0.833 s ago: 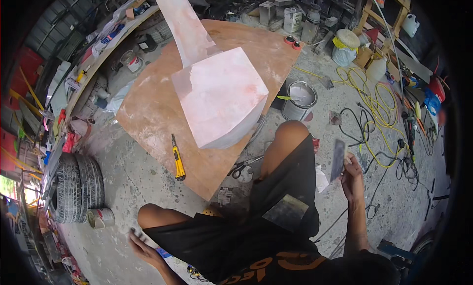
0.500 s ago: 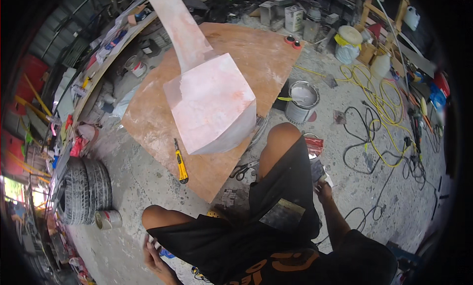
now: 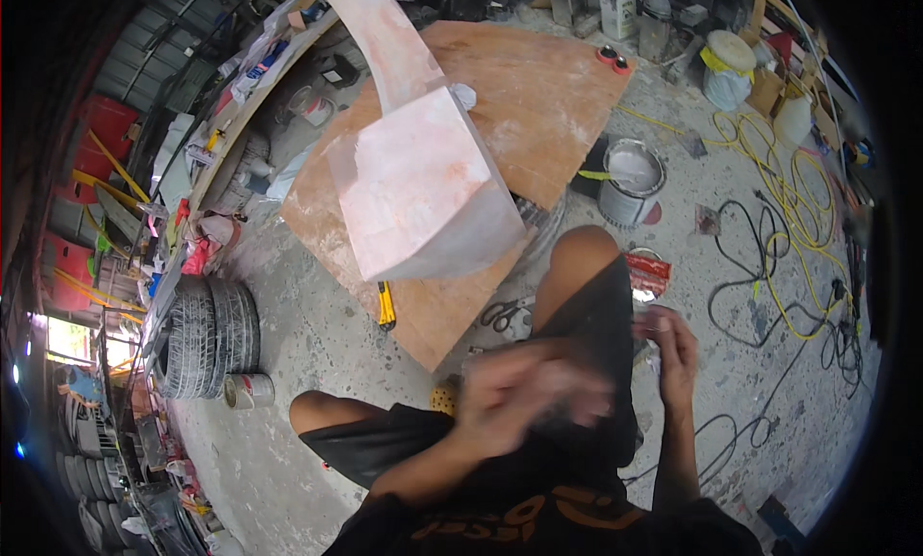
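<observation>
Person seated over a concrete floor; left hand (image 3: 524, 388) is motion-blurred in front of the lap, fingers loosely curled, and I cannot tell whether it holds anything. Right hand (image 3: 668, 349) sits just beside it, fingers pinched narrow on a small pale object (image 3: 657, 318) too blurred to identify, held at the fingertips' upper end. The two hands are near but apart, left fingers pointing toward the right; scissors (image 3: 500, 316) and a yellow knife (image 3: 386, 304) lie beyond, by the board (image 3: 538, 104).

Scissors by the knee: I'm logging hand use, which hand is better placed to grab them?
Left, probably: the left hand is on the scissors' side of the knee; the right hand lies beyond it.
</observation>
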### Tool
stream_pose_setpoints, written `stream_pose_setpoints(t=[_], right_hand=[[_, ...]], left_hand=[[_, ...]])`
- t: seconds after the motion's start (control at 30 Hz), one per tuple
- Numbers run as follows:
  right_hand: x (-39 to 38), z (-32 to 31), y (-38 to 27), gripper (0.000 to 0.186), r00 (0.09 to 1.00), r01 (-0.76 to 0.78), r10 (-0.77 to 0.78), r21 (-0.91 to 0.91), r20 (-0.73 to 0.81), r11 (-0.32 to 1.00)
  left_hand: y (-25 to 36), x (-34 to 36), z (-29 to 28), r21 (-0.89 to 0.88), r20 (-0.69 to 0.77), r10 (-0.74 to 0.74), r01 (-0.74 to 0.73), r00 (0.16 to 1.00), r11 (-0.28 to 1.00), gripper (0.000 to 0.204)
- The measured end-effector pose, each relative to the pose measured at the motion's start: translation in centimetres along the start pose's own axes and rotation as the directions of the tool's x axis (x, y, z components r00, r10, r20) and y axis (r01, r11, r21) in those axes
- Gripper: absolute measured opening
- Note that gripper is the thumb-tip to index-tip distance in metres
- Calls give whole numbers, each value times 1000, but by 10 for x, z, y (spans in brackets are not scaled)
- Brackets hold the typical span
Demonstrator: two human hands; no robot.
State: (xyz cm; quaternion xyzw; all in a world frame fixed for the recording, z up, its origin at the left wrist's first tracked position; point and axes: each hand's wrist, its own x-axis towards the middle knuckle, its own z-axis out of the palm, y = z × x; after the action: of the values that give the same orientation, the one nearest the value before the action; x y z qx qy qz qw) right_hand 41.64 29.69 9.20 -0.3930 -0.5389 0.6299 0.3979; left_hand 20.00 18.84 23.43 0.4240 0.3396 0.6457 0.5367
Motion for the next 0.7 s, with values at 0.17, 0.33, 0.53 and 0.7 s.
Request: stream_pose_setpoints(t=[0.17, 0.33, 0.53, 0.7], right_hand=[[-60, 34, -58, 49, 845, 149, -405, 574, 349, 805], [-89, 21, -41, 50, 886, -40, -279, 659, 371, 751], [-59, 123, -17, 52, 839, -327, -208, 771, 503, 546], [-29, 30, 6, 53, 762, -526, -225, 783, 608, 332]], left_hand=[[-23, 32, 113, -287, 556, -136, 344, 820, 894, 34], [-11, 14, 111, -156, 680, -168, 365, 714, 918, 28], [-35, -12, 89, -266, 584, -340, 569, 738, 778, 30], [-22, -7, 78, -293, 511, -288, 479, 810, 827, 32]])
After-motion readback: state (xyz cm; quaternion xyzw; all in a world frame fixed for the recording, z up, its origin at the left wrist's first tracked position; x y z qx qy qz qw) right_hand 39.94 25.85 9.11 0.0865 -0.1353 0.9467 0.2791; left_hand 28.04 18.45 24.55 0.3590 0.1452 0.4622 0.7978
